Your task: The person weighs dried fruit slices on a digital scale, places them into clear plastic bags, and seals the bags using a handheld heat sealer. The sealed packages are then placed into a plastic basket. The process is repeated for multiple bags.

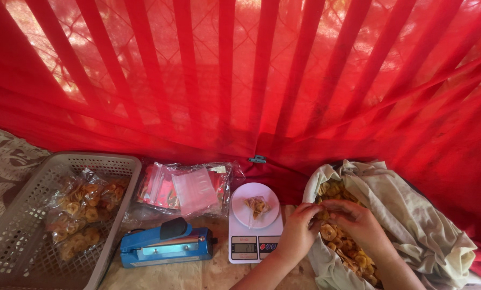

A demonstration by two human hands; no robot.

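Fingers: both hands' fingers curl together over the chips; the left hand (298,232) and right hand (358,223) meet fingertip to fingertip, pinching at what looks like a small clear bag between them, though it is too blurred to be sure.
Chips: a heap of round yellow chips (343,243) lies in the cloth-lined container, right under both hands.
Cloth: a pale, creased cloth (412,220) lines the container and folds out over its rim.
Scale: a white kitchen scale (255,225) stands just left of the left hand, with a small clear pouch (257,205) of chips lying on its round platform.
Sealer: a blue heat sealer (165,244) with a black knob lies left of the scale, close beside it.
Bags: a stack of empty clear bags (189,188) with red edges lies behind the sealer.
Basket: a grey slotted basket (15,231) at far left holds filled packets (82,212) of chips.
Curtain: a red curtain (251,80) hangs across the whole background, with light showing through it.
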